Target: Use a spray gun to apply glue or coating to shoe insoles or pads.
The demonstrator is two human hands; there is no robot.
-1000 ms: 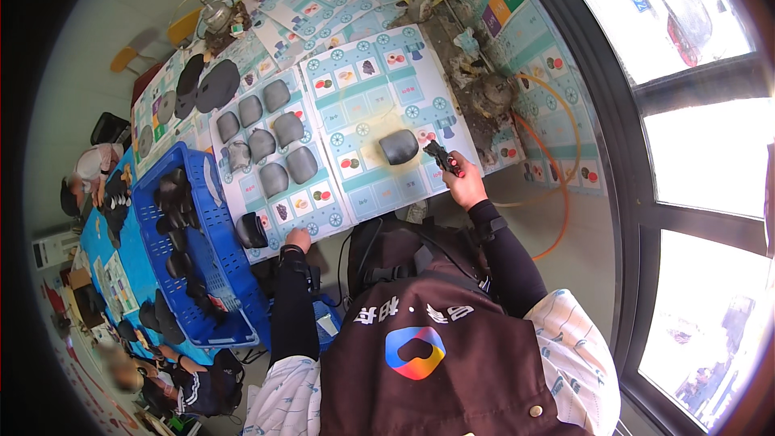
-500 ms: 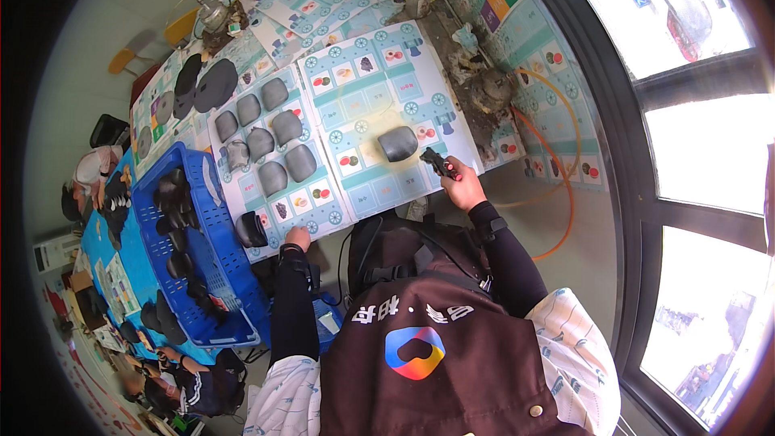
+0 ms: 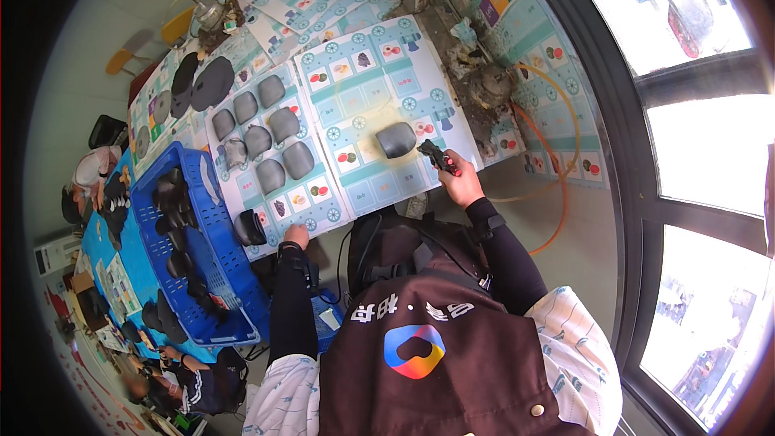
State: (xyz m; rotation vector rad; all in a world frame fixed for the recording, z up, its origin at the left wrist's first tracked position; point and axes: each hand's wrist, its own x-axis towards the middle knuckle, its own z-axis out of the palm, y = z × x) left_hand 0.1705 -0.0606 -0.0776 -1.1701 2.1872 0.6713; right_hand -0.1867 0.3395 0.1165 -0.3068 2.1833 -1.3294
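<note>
In my right hand point(image 3: 462, 182) is a small black spray gun point(image 3: 437, 157) with red parts, its nozzle end close to the right side of a dark grey, curved, cap-like piece point(image 3: 395, 140). That piece lies alone on the right printed board point(image 3: 379, 182), with a yellowish stain around it. My left hand point(image 3: 296, 236) is closed at the near edge of the left board point(image 3: 300, 211); what its fingers hold, if anything, is hidden. Just left of it rests a black curved piece point(image 3: 250, 228). Several similar grey pieces point(image 3: 258, 142) are laid out on the left board.
A blue plastic crate point(image 3: 224, 262) holding black pieces stands at the left. Flat dark pieces point(image 3: 213, 84) lie farther back. On the right, an orange hose point(image 3: 559, 210) hangs near a grimy pot-like object point(image 3: 489, 85). Other people point(image 3: 206, 383) are at the far left.
</note>
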